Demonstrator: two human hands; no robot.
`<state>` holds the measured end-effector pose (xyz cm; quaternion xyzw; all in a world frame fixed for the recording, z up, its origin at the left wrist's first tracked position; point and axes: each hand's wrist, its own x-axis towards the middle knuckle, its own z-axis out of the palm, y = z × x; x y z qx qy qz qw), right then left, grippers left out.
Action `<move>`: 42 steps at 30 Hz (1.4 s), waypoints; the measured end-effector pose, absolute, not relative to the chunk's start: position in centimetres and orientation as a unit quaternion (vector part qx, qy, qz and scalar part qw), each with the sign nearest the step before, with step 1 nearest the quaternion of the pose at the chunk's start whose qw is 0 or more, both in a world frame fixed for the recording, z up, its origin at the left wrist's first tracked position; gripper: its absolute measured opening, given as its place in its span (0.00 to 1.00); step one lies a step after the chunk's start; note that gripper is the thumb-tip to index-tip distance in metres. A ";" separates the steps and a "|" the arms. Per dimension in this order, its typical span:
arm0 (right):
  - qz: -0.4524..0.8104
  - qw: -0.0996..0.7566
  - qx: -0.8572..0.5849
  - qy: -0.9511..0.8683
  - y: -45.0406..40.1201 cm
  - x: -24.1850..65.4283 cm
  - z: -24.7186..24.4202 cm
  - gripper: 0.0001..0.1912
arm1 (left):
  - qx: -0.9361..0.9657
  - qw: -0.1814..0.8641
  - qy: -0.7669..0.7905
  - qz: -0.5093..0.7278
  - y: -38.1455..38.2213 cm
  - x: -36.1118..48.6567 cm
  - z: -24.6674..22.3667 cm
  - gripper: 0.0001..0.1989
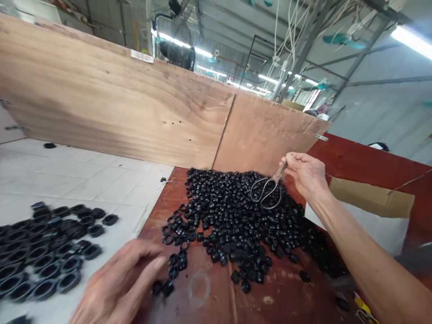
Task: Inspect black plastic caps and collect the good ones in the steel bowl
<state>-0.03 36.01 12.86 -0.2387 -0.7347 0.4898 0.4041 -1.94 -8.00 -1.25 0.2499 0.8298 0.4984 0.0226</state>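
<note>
My right hand (308, 175) is raised over the far right of a pile of small black caps (229, 216). Its fingers pinch a pair of scissors (277, 177) at the blade end, so the looped handles hang down toward the pile. Low at the left, my left hand (118, 279) hovers by the table edge, slightly blurred, thumb and fingers apart. Just beyond its fingertips lie a few loose black pieces (168, 288), and nothing shows in its grasp. Several black rings (168, 229) lie at the pile's left side.
Larger black rings (43, 256) are heaped on a pale covered surface (114, 189) at the left. A wooden board (135, 108) walls off the back. At the right stands an open cardboard box (371, 202). The pile rests on a reddish-brown tabletop (216, 297).
</note>
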 end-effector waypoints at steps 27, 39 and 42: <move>0.425 0.077 -0.143 -0.891 11.5 0.7 0.8 0.20 | 0.090 0.109 0.768 0.625 0.4 -7.6 1.8 0.22; 0.716 0.004 -0.221 -0.662 12.3 1.0 0.4 0.32 | 0.126 0.118 0.917 0.359 0.0 -28.4 -4.7 0.03; 0.733 -0.011 -0.216 -0.645 12.4 0.7 -0.4 0.32 | 0.141 0.153 0.888 0.410 -0.7 -27.8 -4.9 0.01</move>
